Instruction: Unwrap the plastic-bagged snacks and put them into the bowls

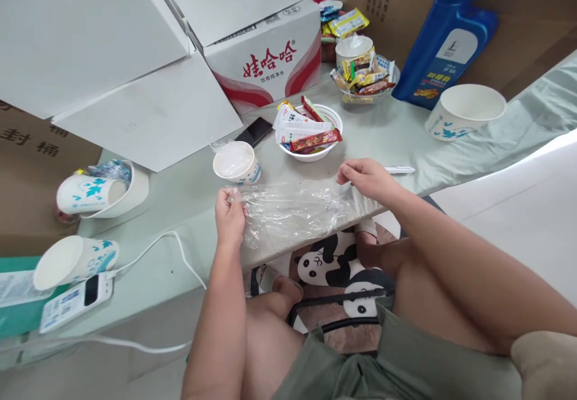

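Observation:
A crinkled sheet of clear plastic film (293, 211) spreads across the front edge of the table between my two hands. My left hand (229, 217) is closed on the film's left end, just below a paper cup (237, 163) with clear plastic in its mouth. At the film's upper right corner, my right hand (367, 178) is pinched, with the fingertips on the film's edge. Behind the film stands a white bowl (311, 157) full of wrapped snacks. A white pen-like object (399, 170) lies just right of my right hand.
Behind are a phone (255, 131), a white-and-red carton (270, 57), a clear bowl of snacks (369, 90), a blue bottle (444, 45) and a paper tub (466, 112). At left, paper cups (74, 262) stand near a white device (76, 304) with a cable (180, 244).

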Demonstrator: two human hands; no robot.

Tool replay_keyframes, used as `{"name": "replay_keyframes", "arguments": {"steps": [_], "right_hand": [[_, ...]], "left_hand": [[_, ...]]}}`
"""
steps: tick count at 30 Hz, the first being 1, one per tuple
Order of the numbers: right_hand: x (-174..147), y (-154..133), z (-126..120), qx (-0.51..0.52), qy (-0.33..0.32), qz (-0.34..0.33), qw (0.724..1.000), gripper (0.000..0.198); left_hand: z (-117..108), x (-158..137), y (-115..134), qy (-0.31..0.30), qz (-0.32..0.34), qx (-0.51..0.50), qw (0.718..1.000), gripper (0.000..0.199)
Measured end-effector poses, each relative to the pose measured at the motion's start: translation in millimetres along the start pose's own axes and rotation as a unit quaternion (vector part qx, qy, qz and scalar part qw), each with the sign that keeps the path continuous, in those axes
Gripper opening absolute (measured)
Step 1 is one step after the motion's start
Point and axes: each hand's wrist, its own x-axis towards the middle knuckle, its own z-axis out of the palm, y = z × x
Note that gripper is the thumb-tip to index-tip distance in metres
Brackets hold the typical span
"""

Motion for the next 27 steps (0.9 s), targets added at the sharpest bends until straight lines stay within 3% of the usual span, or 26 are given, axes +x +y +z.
{"name": "replay_keyframes", "arguments": {"steps": [3, 5, 7, 9, 15, 19, 21, 23, 24, 25, 27], "right_hand": [[-5, -1, 9, -0.026, -0.042, -0.031, 0.998, 0.023], [-7, -3, 15, -0.106, -0.074, -0.059, 0.990, 0.016], [-6, -4, 19, -0.169, -0.053, -0.070, 0.982, 0.005], [-4, -5, 18, -0.170, -0.010, -0.063, 0.983, 0.009], [1, -6, 12, 0.029, 0.010, 0.012, 0.999, 0.012], [1, -10, 9, 0.195, 0.001, 0.093, 0.976, 0.019], [1, -15, 9, 0.230, 0.000, 0.116, 0.966, 0.020], [1, -18, 11, 0.232, 0.001, 0.122, 0.965, 0.021], [1, -20, 13, 0.227, -0.002, 0.122, 0.966, 0.021], [1, -21, 15, 0.220, -0.007, 0.118, 0.968, 0.021], [0, -21, 20, 0.208, -0.023, 0.107, 0.972, 0.020]], "left_hand": [[1, -1, -1, -0.007, -0.002, 0.000, 1.000, 0.027], [1, -2, -2, -0.008, 0.002, 0.009, 1.000, 0.026], [0, -2, -2, -0.006, 0.011, 0.037, 0.999, 0.026], [-2, -1, -3, -0.012, 0.016, 0.076, 0.997, 0.026], [-8, 3, -1, -0.032, -0.007, 0.147, 0.989, 0.025], [-16, 4, 5, 0.001, -0.020, 0.233, 0.972, 0.020], [-18, -2, 13, 0.077, 0.046, 0.266, 0.960, 0.018], [-14, -17, 22, 0.148, 0.175, 0.265, 0.937, 0.018], [-9, -26, 25, 0.147, 0.242, 0.255, 0.925, 0.019], [-1, -37, 28, 0.116, 0.304, 0.244, 0.914, 0.023], [21, -60, 27, -0.050, 0.364, 0.261, 0.893, 0.032]]}}
